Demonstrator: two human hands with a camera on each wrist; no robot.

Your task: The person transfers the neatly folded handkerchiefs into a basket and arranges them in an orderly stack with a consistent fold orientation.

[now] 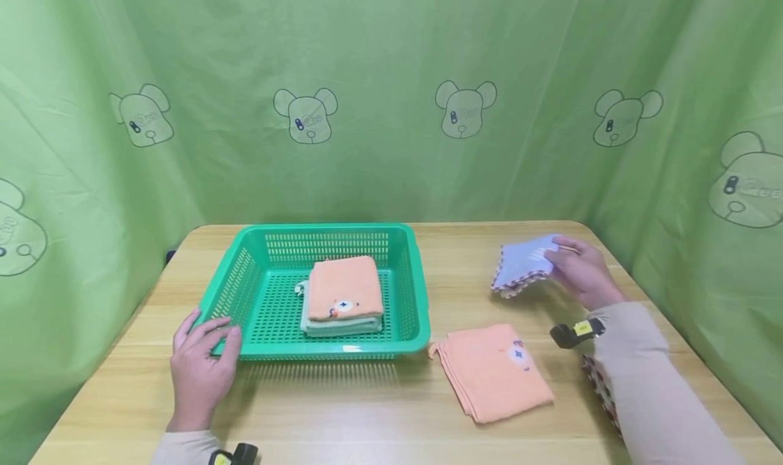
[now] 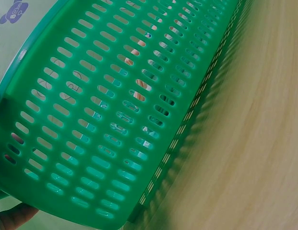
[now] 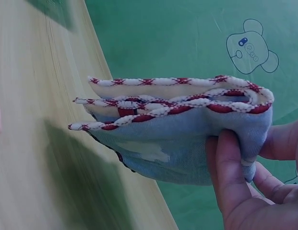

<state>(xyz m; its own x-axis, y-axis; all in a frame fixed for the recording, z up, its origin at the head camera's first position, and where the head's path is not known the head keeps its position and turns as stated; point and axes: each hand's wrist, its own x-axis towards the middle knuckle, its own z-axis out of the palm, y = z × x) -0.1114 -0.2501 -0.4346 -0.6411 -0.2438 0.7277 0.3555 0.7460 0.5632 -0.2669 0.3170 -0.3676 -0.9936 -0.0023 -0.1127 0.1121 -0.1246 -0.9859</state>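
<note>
My right hand [image 1: 581,271] pinches a folded blue cloth [image 1: 520,264] by its right side, raised over the right rear of the table. In the right wrist view, the layers of this blue cloth [image 3: 187,148] fan apart along a white-and-red braided edge, thumb and fingers on opposite faces. At the near left corner of a green plastic basket [image 1: 312,348], my left hand [image 1: 204,366] holds the rim, fingers bent over it. A folded peach towel [image 1: 345,281] with an embroidered face lies on a pale green folded towel [image 1: 342,326] in the basket.
Another folded peach towel [image 1: 492,376] lies on the wooden table [image 1: 342,424], right of the basket. A cloth with a dark patterned edge [image 1: 602,393] shows partly under my right forearm. Green curtains [image 1: 379,166] with bear outlines surround the table at the back and sides.
</note>
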